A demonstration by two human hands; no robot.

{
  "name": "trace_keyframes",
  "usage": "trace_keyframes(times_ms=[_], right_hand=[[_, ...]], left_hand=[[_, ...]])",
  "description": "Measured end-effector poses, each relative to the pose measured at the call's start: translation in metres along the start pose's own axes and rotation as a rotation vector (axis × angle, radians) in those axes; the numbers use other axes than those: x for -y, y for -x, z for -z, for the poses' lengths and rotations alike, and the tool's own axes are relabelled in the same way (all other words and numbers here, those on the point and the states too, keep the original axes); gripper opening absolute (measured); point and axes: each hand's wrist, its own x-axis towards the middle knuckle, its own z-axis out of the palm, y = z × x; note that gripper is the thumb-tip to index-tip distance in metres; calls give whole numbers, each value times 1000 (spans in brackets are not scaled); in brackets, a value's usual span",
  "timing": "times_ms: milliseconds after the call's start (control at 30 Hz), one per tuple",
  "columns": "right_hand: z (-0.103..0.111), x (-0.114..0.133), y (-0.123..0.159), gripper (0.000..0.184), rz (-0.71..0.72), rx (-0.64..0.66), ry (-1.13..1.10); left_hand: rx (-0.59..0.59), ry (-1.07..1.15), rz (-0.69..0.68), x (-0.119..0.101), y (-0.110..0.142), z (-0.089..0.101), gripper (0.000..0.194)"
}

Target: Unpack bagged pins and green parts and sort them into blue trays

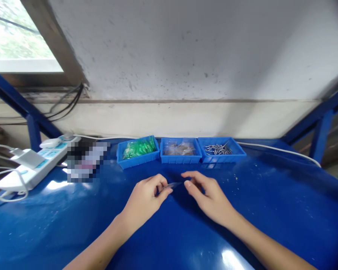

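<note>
Between thumb and forefinger, my left hand (148, 193) pinches a small clear plastic bag (173, 185), seen nearly edge-on. The bag points toward my right hand (207, 193), whose thumb and forefinger are apart just beyond its tip; contact is not visible. Both hands hover over the blue table, in front of three blue bins. The left bin (138, 160) has green packets (141, 147) in it. Small clear bags (181, 148) with brownish contents fill the middle bin (181, 159). Thin metal pins or screws (218, 149) lie in the right bin (224, 159).
A white power strip (30, 170) with a plugged-in charger (30, 158) and loose cables runs along the left side. Beside it lies a pixelated item (87, 161). A white cable (281, 149) crosses behind the bins. Blue frame posts (321, 135) stand at both sides, with a wall behind.
</note>
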Motion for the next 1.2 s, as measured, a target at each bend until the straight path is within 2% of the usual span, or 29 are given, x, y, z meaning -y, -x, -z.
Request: trace_keyframes(times_ms=[67,133,267,333,367,433,467,567,600,700,767,833,900,967,1033,1100,1200], right_hand=[[-9,5,1,30,-54,75,-175],[-14,9,-1,29,-90,79,-350],[-8,24,-19,14,-105,-63,-564],[2,36,-32,26,-83,-110,-598],[8,42,-39,31,-68,-136,-614],[23,56,-52,33,-29,-212,-618],[30,62,-58,34,-8,-258,-601],[49,78,-72,32,44,-367,-545],[54,82,-75,28,55,-386,-529],[58,89,-84,14,91,-456,-443],[55,92,-88,9,144,-536,-352],[50,91,-90,7,258,-596,-243],[45,88,-92,9,401,-587,-135],[39,83,-94,13,493,-532,-56],[35,76,-97,19,494,-477,-37],[32,69,-103,23,432,-446,-95],[32,61,-111,20,268,-407,-350]], left_hand=[[-68,-45,-49,-1,1,0,10],[-128,-101,-129,-4,1,0,7],[-285,-133,-332,-17,-9,9,11],[-374,-109,-372,-28,-20,18,10],[-406,-75,-355,-35,-28,24,10],[-415,59,-261,-46,-44,37,25],[-377,157,-195,-51,-52,44,31],[-217,428,-8,-64,-72,64,25],[-184,488,41,-67,-76,70,30],[-177,606,141,-78,-83,80,49],[-182,657,156,-83,-84,81,55],[-164,706,136,-87,-86,80,58],[-137,769,115,-87,-89,79,58],[-126,810,108,-84,-93,79,48],[-145,807,90,-78,-96,78,32],[-203,764,58,-73,-100,78,20],[-286,677,39,-66,-105,75,18]])
